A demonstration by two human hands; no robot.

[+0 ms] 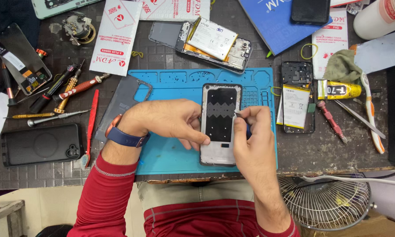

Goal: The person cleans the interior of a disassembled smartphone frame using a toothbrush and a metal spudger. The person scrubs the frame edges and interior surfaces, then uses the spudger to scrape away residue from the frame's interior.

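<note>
A phone frame with a silver rim and dark inner plate lies upright on the blue work mat. My left hand rests on the mat and presses its fingers on the frame's left edge. My right hand grips a small blue-handled tool whose metal tip touches the frame's right edge. A watch with a blue strap is on my left wrist.
Screwdrivers and tweezers lie left of the mat, beside a black phone case. Two opened phones with batteries lie behind and to the right. A glue tube, toothbrush and fan are to the right.
</note>
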